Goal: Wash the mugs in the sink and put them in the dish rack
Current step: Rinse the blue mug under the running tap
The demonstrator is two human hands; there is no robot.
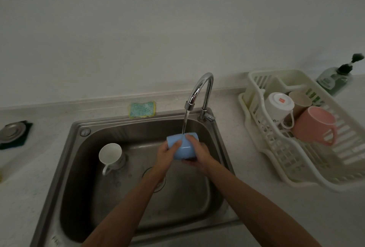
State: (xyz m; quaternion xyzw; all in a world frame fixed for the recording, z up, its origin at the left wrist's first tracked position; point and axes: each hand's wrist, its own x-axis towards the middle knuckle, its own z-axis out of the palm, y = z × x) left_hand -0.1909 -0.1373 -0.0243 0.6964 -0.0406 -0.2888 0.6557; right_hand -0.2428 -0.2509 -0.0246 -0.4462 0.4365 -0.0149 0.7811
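Observation:
A light blue mug lies on its side over the steel sink, under the water running from the chrome tap. My left hand grips its left side with the thumb on top. From the right, my right hand holds it, fingers curled over and under. A white mug lies tilted on the sink floor at the left. The cream dish rack on the right counter holds a white mug, a beige mug and a pink mug.
A green and yellow sponge rests on the sink's back ledge. A green soap pump bottle stands behind the rack. A round metal lid on a dark mat sits on the left counter. The drain is partly under my left forearm.

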